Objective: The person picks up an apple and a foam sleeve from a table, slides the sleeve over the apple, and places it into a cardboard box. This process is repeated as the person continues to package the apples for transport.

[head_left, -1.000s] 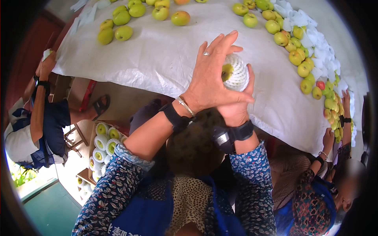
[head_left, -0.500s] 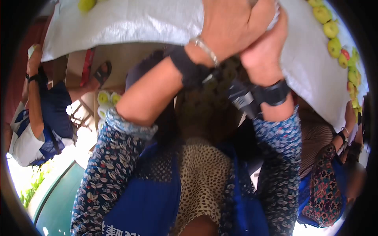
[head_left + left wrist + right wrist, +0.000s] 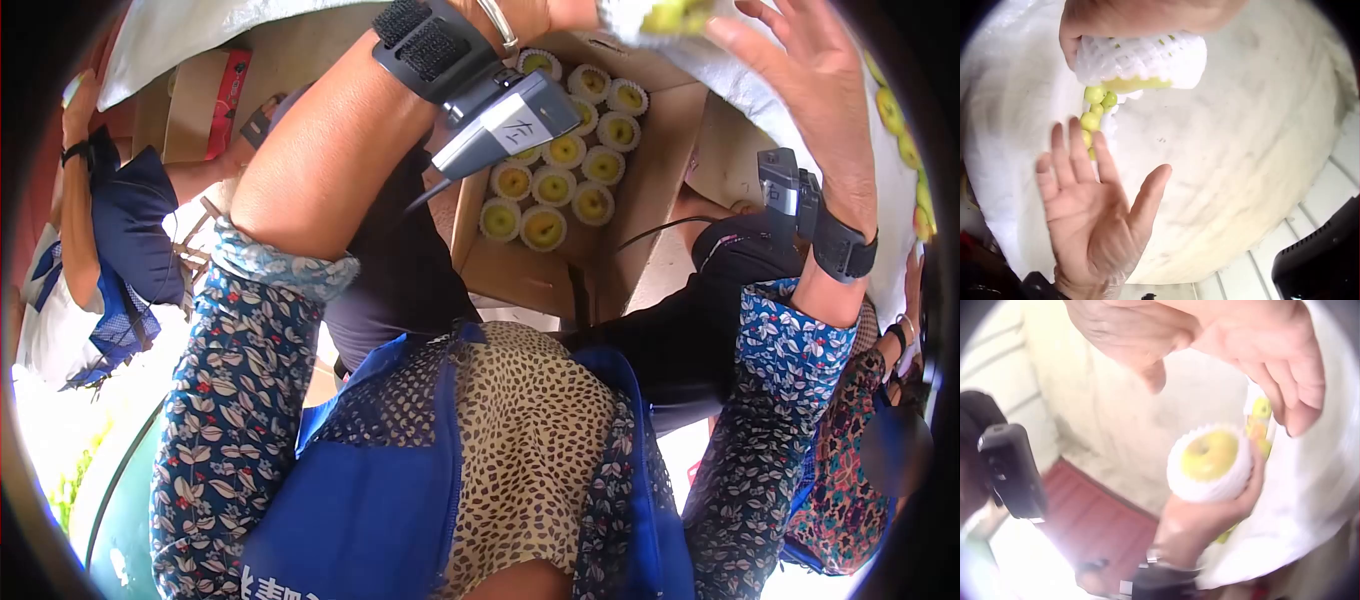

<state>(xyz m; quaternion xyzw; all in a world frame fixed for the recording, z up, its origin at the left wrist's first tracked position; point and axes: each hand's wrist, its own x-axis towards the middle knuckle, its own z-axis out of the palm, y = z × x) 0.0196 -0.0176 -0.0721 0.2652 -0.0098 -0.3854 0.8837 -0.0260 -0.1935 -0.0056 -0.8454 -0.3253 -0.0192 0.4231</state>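
My left hand (image 3: 1204, 522) holds an apple (image 3: 1211, 456) in a white foam net (image 3: 1141, 59), its fingers curled round the side. The apple's yellow-green top with the stem hollow shows above the net's rim in the right wrist view. Beside it, my right hand (image 3: 1091, 225) is apart from the fruit, palm showing, fingers straight and thumb spread. In the head view the netted apple sits at the top edge, partly cut off, between the left hand and the thumb of the right hand.
Below the table edge, between the knees, a cardboard box (image 3: 655, 195) holds several netted apples (image 3: 545, 228). White sheeting (image 3: 1210, 162) covers the table, with loose apples (image 3: 890, 115) along the right. Other people sit at left and right; a hand (image 3: 78, 120) shows at far left.
Both hands were round the netted apple; the right hand has since come off it and opened. The head view has tipped down, bringing the box of apples into sight.
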